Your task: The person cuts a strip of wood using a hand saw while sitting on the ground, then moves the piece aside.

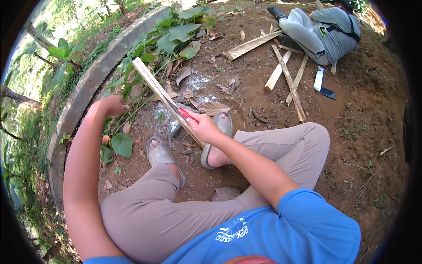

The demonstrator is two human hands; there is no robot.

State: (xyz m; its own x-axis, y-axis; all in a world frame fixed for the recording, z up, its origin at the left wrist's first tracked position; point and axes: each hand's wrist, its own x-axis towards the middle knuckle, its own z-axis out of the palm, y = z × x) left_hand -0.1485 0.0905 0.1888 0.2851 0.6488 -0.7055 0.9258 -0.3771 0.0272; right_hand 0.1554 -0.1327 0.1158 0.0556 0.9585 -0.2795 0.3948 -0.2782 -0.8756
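My right hand [205,128] is closed around a red-handled tool [186,114], whose thin dark end lies along a long pale wooden strip [154,83]. The strip slants from the leaves at upper left down to between my sandalled feet, its lower end close to my right sandal [223,125]. My left hand [110,105] is raised beside the leafy vines at the left, apart from the strip. Its wrist is bent and its fingers look curled, one tip showing; what they hold, if anything, is hidden.
A curved concrete edging [88,83] runs along the left, with green vines [176,37] beside it. Several wooden strips [290,83] lie on the brown soil ahead. A white-and-dark flat object [319,79] lies near another person [332,35] at upper right.
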